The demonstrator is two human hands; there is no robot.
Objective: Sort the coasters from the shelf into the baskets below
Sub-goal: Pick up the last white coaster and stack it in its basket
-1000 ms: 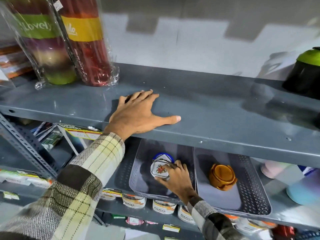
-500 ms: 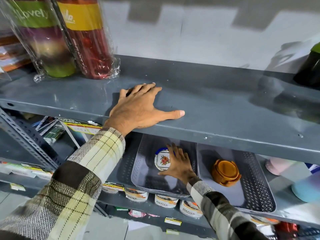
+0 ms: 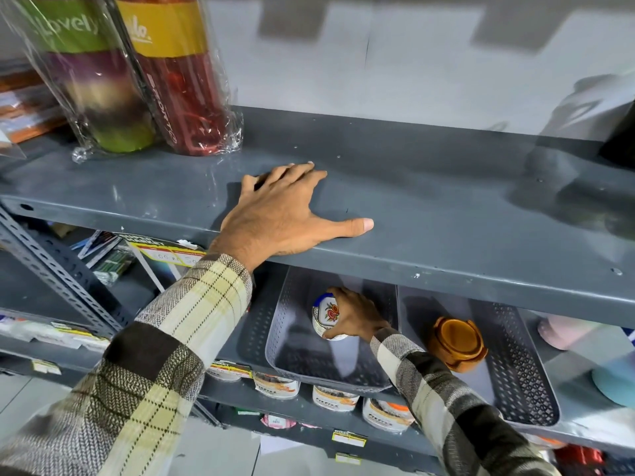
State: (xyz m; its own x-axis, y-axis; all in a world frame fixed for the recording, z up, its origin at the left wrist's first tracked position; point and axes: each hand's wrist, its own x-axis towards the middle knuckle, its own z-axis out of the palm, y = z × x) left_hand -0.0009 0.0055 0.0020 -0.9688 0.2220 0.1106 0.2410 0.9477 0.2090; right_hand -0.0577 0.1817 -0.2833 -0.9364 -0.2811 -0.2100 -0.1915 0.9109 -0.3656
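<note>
My left hand (image 3: 285, 214) lies flat and open on the front edge of the grey upper shelf (image 3: 429, 214), holding nothing. Below it, my right hand (image 3: 354, 316) reaches into the left grey perforated basket (image 3: 281, 359) and grips a stack of white coasters with a blue rim and red flower print (image 3: 326, 316), thumb under the stack. In the right grey basket (image 3: 522, 383) sits a set of orange-brown coasters in a round holder (image 3: 457, 343), untouched.
Two plastic-wrapped bottle stacks (image 3: 137, 73) stand at the upper shelf's back left; a dark container (image 3: 618, 142) at its right edge. Pastel pink and blue items (image 3: 584, 345) sit right of the baskets. Labelled tubs (image 3: 333, 396) line the shelf beneath. A slotted metal upright (image 3: 51, 269) runs diagonally at left.
My right hand went from lying spread over the flower coasters in the left basket to closing around the stack. My left hand stayed on the upper shelf.
</note>
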